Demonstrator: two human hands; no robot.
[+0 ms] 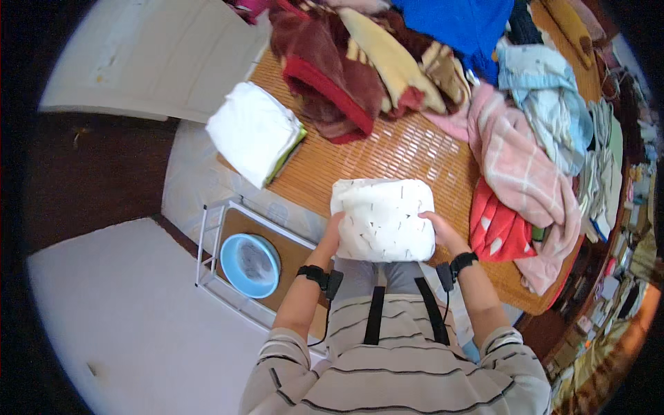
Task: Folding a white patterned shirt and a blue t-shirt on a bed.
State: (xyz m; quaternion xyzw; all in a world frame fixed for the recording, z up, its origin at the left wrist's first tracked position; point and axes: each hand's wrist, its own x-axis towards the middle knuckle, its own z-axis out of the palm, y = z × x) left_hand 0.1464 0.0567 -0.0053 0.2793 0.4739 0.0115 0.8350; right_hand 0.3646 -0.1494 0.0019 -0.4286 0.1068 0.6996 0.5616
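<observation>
A folded white cloth (384,220) with small dark marks forms a neat rounded rectangle in front of my body, over the near edge of the bamboo mat (404,148). My left hand (336,231) grips its left side, and my right hand (434,224) has hold of the right side. The cloth hides most of the fingers. Farther left on the mat lies a stack of folded white cloth (254,132), with a green layer showing at its lower edge.
Crumpled maroon blanket (332,88), blue fabric (459,31), pink checked blanket (524,150), light-blue garment (550,98) and red cloth (498,223) lie heaped around the mat. A blue basin (250,265) stands on a white-framed rack (295,236) at left. Shelves (607,290) crowd the right.
</observation>
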